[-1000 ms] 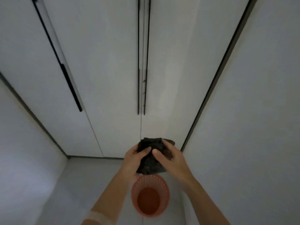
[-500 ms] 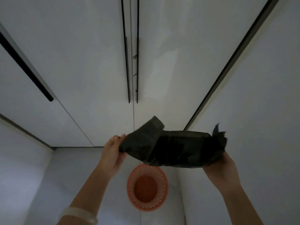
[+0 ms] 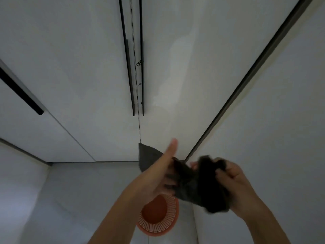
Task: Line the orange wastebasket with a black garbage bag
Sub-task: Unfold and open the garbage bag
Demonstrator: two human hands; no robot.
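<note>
An orange slotted wastebasket (image 3: 164,224) stands on the floor below my hands, its mouth facing up and nothing inside it. The black garbage bag (image 3: 200,189) is bunched in the air above and to the right of it. My right hand (image 3: 233,184) grips the crumpled right part of the bag. My left hand (image 3: 158,176) is against the bag's left part, thumb stretched upward and fingers spread on the plastic; a corner of the bag (image 3: 146,157) sticks out behind it. My left forearm covers part of the basket's rim.
White wardrobe doors (image 3: 88,76) with long black handles rise straight ahead. A white wall (image 3: 281,120) closes off the right side, close to the basket. Grey floor (image 3: 79,199) lies to the left of the basket.
The bag was stretched wide between my hands half a second ago. Now my hands have come together and the bag is bunched toward the right.
</note>
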